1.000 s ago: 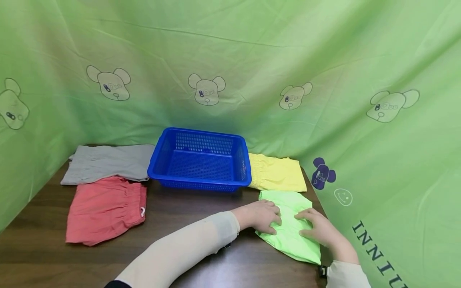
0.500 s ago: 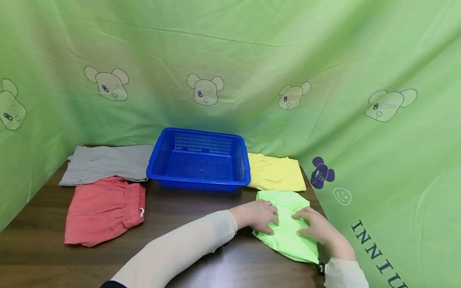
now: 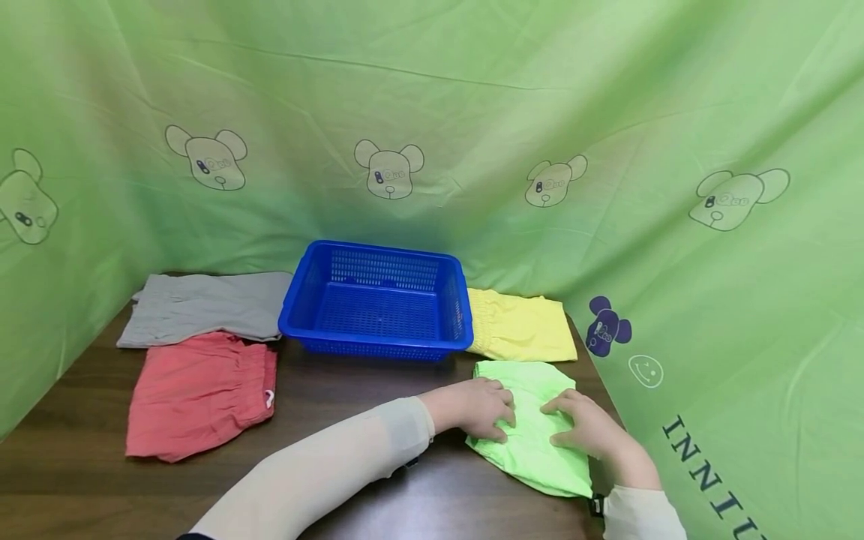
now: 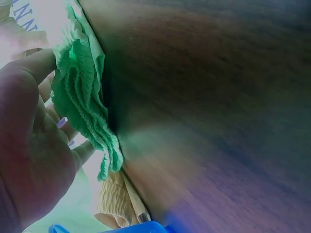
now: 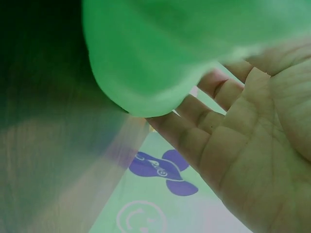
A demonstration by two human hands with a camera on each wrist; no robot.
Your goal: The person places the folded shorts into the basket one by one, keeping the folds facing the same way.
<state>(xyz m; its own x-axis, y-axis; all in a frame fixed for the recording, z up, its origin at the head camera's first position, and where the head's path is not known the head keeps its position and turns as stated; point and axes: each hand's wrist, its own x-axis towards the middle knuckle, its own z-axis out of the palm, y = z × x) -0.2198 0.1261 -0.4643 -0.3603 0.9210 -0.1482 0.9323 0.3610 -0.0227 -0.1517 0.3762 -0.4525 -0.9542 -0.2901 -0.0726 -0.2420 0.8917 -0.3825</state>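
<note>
Folded lime-green shorts point(image 3: 533, 427) lie on the table at the right, their gathered waistband showing edge-on in the left wrist view. My left hand point(image 3: 482, 409) rests on their left side, fingers spread and slightly bent over the cloth. On the right side, my right hand point(image 3: 587, 427) touches the top with loosely bent fingers. From the right wrist, the rounded fold of the green cloth point(image 5: 141, 73) covers the fingertips. Just behind lie folded yellow shorts point(image 3: 523, 326), partly hidden by a blue basket point(image 3: 378, 346).
Gray folded clothing point(image 3: 209, 307) lies at the back left, with red shorts point(image 3: 199, 397) in front, overlapping its edge. The dark wooden table point(image 3: 337, 397) meets a green printed curtain point(image 3: 445, 97) at the back and sides. The basket holds nothing visible.
Both hands and the green shorts have shifted a little to the left across the table. The basket and the other clothes stay in place.
</note>
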